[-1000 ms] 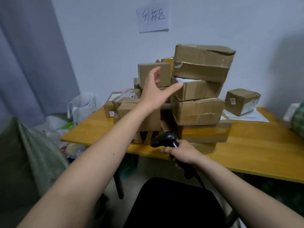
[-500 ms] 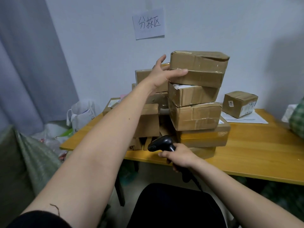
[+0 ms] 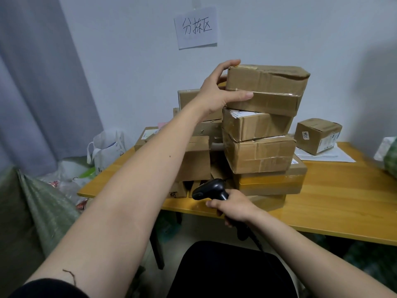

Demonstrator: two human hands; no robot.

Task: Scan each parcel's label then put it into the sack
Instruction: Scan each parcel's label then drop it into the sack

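Observation:
Several brown cardboard parcels are stacked on the wooden table [image 3: 322, 203]. My left hand [image 3: 217, 89] grips the left end of the top parcel [image 3: 272, 89], thumb along its front face and fingers over its top corner. Under it lie a second parcel [image 3: 255, 125] with a white label on top and a third parcel [image 3: 260, 155]. My right hand [image 3: 232, 208] holds a black handheld scanner [image 3: 209, 190] by its handle at the table's front edge, its head pointing left. A green woven sack [image 3: 43, 209] stands open at the lower left.
A small box [image 3: 318, 135] sits on papers at the table's back right. A white bag [image 3: 107, 147] and plastic bags lie on the floor left of the table. A paper sign [image 3: 196, 27] hangs on the wall. My dark-clothed lap [image 3: 227, 272] is below.
My left hand rose from in front of the pile to the top parcel and closed on its left end. The right hand with the scanner stayed at the table's edge.

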